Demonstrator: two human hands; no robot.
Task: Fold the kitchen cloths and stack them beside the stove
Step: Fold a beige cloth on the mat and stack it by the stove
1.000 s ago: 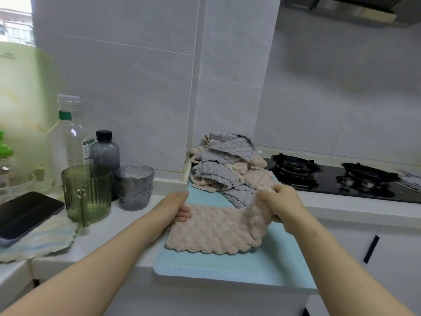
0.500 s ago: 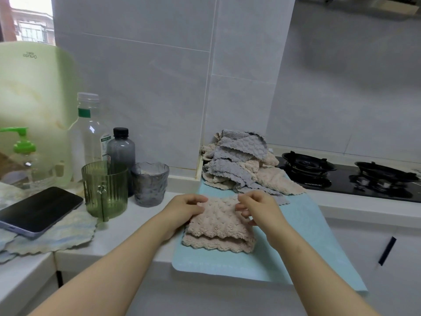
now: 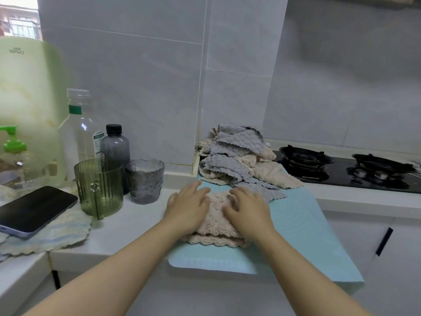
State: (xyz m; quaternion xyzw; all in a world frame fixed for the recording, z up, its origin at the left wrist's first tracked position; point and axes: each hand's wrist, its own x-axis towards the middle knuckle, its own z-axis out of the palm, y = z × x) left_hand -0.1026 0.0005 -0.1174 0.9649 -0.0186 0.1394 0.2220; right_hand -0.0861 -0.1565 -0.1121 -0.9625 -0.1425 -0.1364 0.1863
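The folded beige cloth [image 3: 216,226] lies on the blue mat [image 3: 307,236] on the near worktop, left of the stove [image 3: 341,172]. The left hand [image 3: 189,206] and right hand [image 3: 247,209] press it flat, fingers spread, with no grip closed. Smoothing outward evenly should keep the scalloped edges aligned.

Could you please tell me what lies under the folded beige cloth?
The folded beige cloth rests on a light blue mat, visible around it. The left hand and right hand press flat on top; anything between cloth and mat is hidden.
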